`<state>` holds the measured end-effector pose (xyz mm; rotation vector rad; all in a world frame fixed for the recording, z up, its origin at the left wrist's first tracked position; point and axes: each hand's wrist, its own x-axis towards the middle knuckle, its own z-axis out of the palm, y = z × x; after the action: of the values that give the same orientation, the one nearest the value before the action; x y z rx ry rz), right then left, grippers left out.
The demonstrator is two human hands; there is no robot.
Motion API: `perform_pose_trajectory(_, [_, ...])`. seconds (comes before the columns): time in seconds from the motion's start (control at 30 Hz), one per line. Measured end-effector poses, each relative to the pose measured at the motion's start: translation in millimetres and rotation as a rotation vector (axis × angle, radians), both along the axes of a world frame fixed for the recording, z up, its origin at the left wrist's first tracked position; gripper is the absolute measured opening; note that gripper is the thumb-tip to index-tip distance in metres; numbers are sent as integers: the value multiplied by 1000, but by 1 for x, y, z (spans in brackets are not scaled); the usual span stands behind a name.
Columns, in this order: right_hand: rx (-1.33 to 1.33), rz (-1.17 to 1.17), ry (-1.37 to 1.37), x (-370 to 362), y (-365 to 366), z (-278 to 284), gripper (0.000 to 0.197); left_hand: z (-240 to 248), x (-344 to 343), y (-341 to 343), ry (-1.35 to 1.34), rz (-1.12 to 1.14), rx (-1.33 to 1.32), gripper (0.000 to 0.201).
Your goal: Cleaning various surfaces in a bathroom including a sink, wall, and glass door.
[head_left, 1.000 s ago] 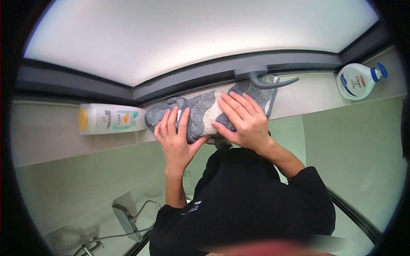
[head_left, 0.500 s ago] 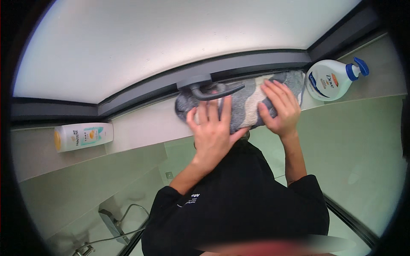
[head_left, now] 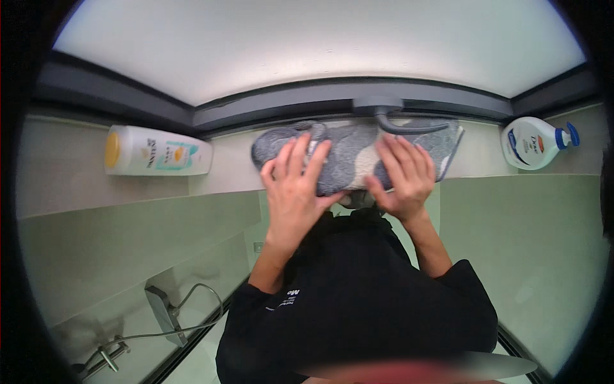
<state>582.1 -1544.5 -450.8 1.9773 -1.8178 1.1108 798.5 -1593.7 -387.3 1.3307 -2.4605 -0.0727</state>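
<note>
A grey bath mat [head_left: 348, 144] with pale wavy bands lies along the window sill, thick and curled over at its left end. Over that curled end rests my left hand [head_left: 295, 195], its fingers spread across the top and its thumb along the near edge. My right hand [head_left: 406, 182] grips the mat's right half, fingers bent over the pile and thumb by the near edge. The tips of some fingers blur slightly. Just beyond my right fingers, the grey window handle [head_left: 416, 128] reaches over the mat's far side.
A white shampoo bottle [head_left: 160, 152] with a yellow cap lies on the sill at left. At right is a white pump bottle [head_left: 529, 144] with a blue top. The dark window frame [head_left: 288, 105] borders the sill. Low at left are a shower hose [head_left: 160, 335] and tap [head_left: 109, 355].
The mat and both hands have shifted left along the sill. The mat's right end, close against the pump bottle before, now lies apart from it. The view has also turned.
</note>
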Motion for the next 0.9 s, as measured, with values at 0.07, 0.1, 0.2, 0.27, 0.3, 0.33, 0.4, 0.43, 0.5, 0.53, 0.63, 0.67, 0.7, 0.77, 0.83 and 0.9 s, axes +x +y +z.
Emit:
perform_pose_trajectory(0.07, [9,75,-18,39,-11,11,53,8,38,-7,-41,61,-16,96])
perform_pose_trajectory(0.1, [21,137,-27,55,-16,15,59,13,53,-10,-50,84,3,95])
perform_pose_trajectory(0.2, [-17,218,4,90,-29,13,66,16,86,-14,-79,90,-20,94])
perform_pose_trajectory(0.27, [-25,222,-22,95,-34,12,68,16,92,-13,-117,71,-17,96])
perform_pose_trajectory(0.3, [-16,228,-45,92,-34,11,69,13,93,-11,-72,49,-63,96])
perform_pose_trajectory(0.33, [-12,235,-62,91,-33,12,71,10,95,-9,-23,27,-115,97])
perform_pose_trajectory(0.4, [-10,229,-45,83,-30,15,73,4,97,-7,-64,1,-175,96])
perform_pose_trajectory(0.43, [-7,235,-22,77,-28,14,76,1,96,-7,-100,-12,-236,96])
perform_pose_trajectory(0.5, [15,224,-45,63,-25,12,77,-1,86,-9,-124,-19,-205,94])
perform_pose_trajectory(0.53, [33,224,-68,56,-24,13,78,-1,80,-11,-149,-13,-177,92])
perform_pose_trajectory(0.63, [63,180,-72,23,-15,17,80,-3,45,-12,-127,-50,-166,92])
perform_pose_trajectory(0.67, [70,175,-62,9,-11,17,80,-5,30,-9,-116,-54,-160,92])
perform_pose_trajectory(0.7, [98,149,-59,-7,-7,17,82,-8,12,-6,-101,-56,-164,93])
perform_pose_trajectory(0.77, [101,104,-43,-34,0,16,85,-15,-14,-2,-48,-71,-154,96])
perform_pose_trajectory(0.83, [112,81,-21,-60,6,20,88,-16,-41,1,-25,-89,-116,97])
perform_pose_trajectory(0.9, [123,24,19,-86,16,25,90,-15,-69,5,1,-133,-74,98])
